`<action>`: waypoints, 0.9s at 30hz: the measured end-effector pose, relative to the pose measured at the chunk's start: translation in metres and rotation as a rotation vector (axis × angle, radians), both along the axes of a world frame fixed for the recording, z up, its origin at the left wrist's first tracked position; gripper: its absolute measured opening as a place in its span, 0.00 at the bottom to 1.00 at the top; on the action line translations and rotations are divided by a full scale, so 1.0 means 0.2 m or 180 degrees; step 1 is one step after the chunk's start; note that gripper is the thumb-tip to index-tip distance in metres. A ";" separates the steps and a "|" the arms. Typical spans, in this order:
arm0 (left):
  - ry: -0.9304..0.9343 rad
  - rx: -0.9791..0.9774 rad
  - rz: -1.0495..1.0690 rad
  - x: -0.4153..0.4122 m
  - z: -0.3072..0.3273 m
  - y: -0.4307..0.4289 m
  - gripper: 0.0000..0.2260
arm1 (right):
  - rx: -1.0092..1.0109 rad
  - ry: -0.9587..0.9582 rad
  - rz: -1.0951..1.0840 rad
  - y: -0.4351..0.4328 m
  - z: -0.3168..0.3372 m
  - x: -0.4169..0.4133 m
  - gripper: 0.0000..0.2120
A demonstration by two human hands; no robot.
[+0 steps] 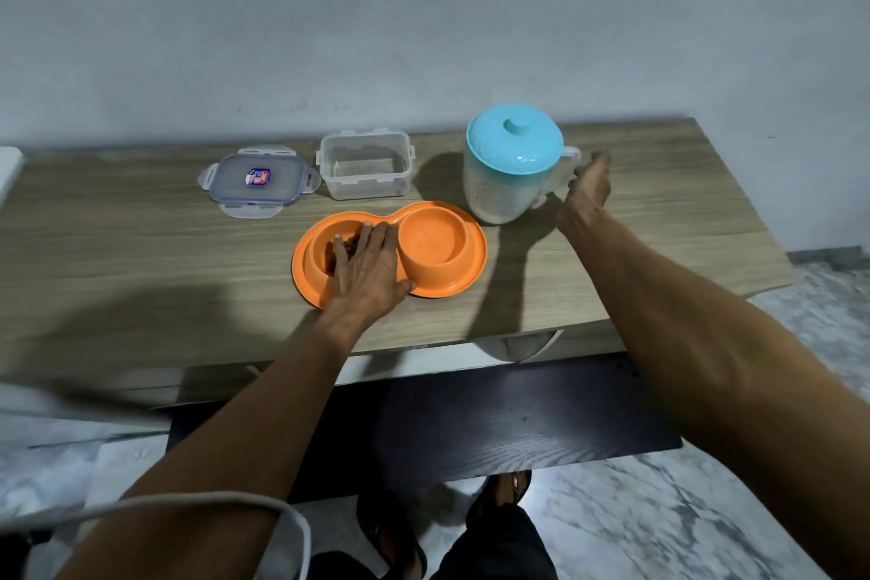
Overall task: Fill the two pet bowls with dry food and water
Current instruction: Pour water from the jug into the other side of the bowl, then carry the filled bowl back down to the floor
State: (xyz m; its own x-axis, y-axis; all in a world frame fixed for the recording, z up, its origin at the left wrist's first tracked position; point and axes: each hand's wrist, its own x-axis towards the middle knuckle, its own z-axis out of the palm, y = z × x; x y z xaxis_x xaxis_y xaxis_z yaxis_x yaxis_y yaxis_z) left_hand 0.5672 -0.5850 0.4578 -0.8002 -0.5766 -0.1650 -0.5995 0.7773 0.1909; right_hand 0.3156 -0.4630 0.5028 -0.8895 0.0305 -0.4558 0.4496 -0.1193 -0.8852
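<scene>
An orange double pet bowl (pixel 452 283) lies on the wooden table (pixel 141 250). Its left bowl holds brown dry food (pixel 349 242), mostly hidden under my left hand (pixel 367 271), which rests flat on it with fingers spread. Its right bowl (pixel 435 240) looks empty and dry. A clear water jug (pixel 499 188) with a turquoise lid (pixel 515 139) stands behind the right bowl. My right hand (pixel 588 186) is at the jug's handle (pixel 562 170), fingers around it. The clear food container (pixel 365 170) stands open and nearly empty behind the bowls.
The container's lid (pixel 259 179) lies flat to the left of the container. A grey wall runs behind the table. The table's right edge is close to the jug. A dark board sits under the table above a marble floor. A white cable crosses the lower left.
</scene>
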 end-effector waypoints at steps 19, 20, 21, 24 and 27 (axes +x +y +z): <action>0.0572 0.1026 0.2505 0.29 -0.05 -0.31 0.31 | 0.2186 0.0172 0.1762 -0.11 -0.25 0.61 0.28; 0.0577 0.1049 0.2508 0.30 -0.04 -0.31 0.30 | 0.2205 0.0141 0.1757 -0.11 -0.24 0.63 0.27; 0.0576 0.1075 0.2517 0.29 -0.04 -0.31 0.28 | 0.2207 0.0138 0.1745 -0.11 -0.24 0.63 0.26; 0.0623 0.1236 0.2596 0.29 -0.02 -0.31 0.24 | 0.2217 0.0036 0.1724 -0.10 -0.23 0.64 0.24; 0.0698 0.1557 0.2675 0.30 -0.02 -0.31 0.21 | 0.2255 0.0031 0.1683 -0.06 -0.22 0.66 0.26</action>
